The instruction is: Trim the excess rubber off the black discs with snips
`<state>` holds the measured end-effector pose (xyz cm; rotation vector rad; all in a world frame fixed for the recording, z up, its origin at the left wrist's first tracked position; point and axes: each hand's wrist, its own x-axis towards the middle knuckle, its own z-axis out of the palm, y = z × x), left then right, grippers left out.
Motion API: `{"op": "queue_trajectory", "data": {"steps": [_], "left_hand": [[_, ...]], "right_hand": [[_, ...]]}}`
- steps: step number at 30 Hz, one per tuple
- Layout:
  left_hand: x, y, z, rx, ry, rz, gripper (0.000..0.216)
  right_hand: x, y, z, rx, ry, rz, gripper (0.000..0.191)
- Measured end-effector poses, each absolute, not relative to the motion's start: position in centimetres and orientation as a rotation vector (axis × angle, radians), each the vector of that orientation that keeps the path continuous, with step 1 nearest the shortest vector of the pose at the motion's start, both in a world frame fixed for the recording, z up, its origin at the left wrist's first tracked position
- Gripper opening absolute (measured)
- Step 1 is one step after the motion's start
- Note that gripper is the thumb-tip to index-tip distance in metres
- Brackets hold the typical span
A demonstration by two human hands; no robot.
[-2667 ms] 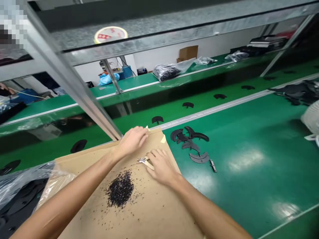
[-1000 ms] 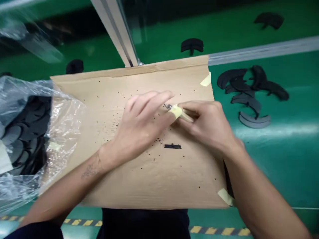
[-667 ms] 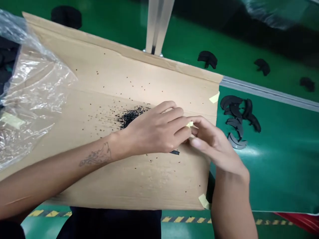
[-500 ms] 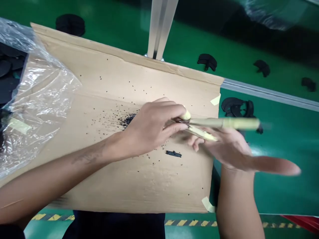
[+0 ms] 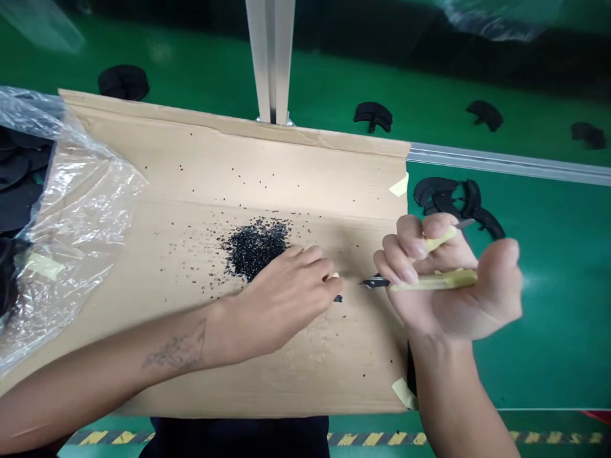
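Observation:
My left hand [image 5: 289, 292] is closed low over the cardboard, its fingertips at a small black plastic strip [image 5: 338, 298] whose end shows past them. A bit of pale yellow covering shows at one of its fingertips. My right hand [image 5: 443, 280] is raised at the sheet's right edge, palm up, with fingers curled around a slim yellow-wrapped tool [image 5: 434, 280] with a dark pointed metal tip. A second yellow-wrapped shaft [image 5: 442, 239] with a grey pointed end lies between the same fingers. Whether the two shafts join is hidden. A pile of tiny black pieces [image 5: 258, 247] lies beyond my left hand.
The cardboard sheet [image 5: 305, 381] has a raised far edge and tape at its corners. Clear plastic film [image 5: 90, 210] covers its left side, beside dark flat parts [image 5: 19, 178]. Black curved parts [image 5: 453, 197] lie on the green surface at right. A metal post [image 5: 271, 63] stands behind.
My left hand has left the yellow-wrapped tool and come down onto the black strip. My right hand has turned and curled its fingers around the tool. The view has shifted slightly.

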<state>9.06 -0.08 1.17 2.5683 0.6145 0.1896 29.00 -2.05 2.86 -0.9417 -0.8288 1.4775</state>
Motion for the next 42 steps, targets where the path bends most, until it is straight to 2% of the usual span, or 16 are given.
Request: {"op": "queue_trajectory", "data": {"steps": [2,4,6,11,18,23,29,33,37,42], "left_hand": [[9.2,-0.5,1.0,2.661,0.583,0.097,0.017],[9.3,-0.6,0.9,2.680,0.550,0.094,0.016],[9.4,-0.3,1.1,2.646,0.539,0.181,0.009],[9.3,0.6,2.2,2.489,0.576,0.513,0.014],[9.3,0.7,2.6,2.427,0.645,0.636,0.017],[9.4,0.7,2.2,2.485,0.651,0.626,0.017],[10.0,0.0,0.5,2.599,0.697,0.366,0.014],[10.1,-0.3,-0.5,2.596,0.677,0.282,0.011],[9.8,0.4,0.0,2.408,0.680,0.426,0.010],[9.9,0.9,1.0,2.004,0.706,0.683,0.004]], "right_hand": [[29.5,-1.9,2.9,-0.980,-0.805,1.450,0.034],[29.7,-2.0,2.9,-1.008,-0.783,1.449,0.031],[29.6,-2.1,2.9,-1.012,-0.752,1.471,0.026],[29.5,-2.5,3.0,-1.068,-0.728,1.554,0.020],[29.1,-2.5,2.9,-1.091,-0.724,1.602,0.016],[28.6,-2.6,2.9,-1.093,-0.707,1.598,0.019],[28.9,-2.8,3.5,-1.082,-0.631,1.278,0.027],[28.9,-2.8,3.5,-1.096,-0.674,1.307,0.031],[28.6,-2.9,3.1,-1.224,-0.855,1.381,0.030],[28.3,-3.0,2.6,-1.403,-1.138,1.304,0.025]]}}
